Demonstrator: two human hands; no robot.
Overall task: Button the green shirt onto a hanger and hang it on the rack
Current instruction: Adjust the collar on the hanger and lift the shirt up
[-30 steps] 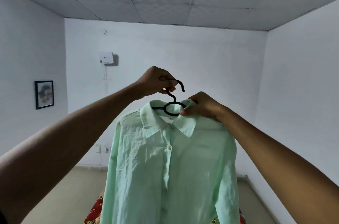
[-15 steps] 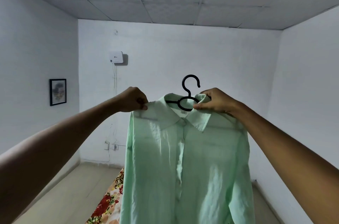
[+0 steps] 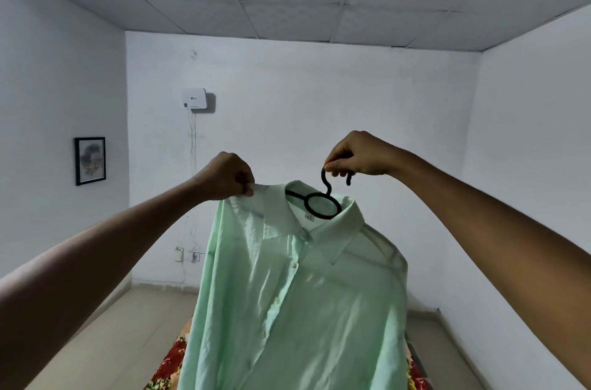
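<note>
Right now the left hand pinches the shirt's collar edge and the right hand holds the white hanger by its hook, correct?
Not quite: the hanger is black, not white, as the head view shows. The rest holds: the left hand pinches the green shirt at its collar edge, and the right hand holds the hanger by its hook.

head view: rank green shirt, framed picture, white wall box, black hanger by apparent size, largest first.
1. green shirt
2. black hanger, visible part only
3-4. framed picture and white wall box look similar, both farther away, so unranked.
</note>
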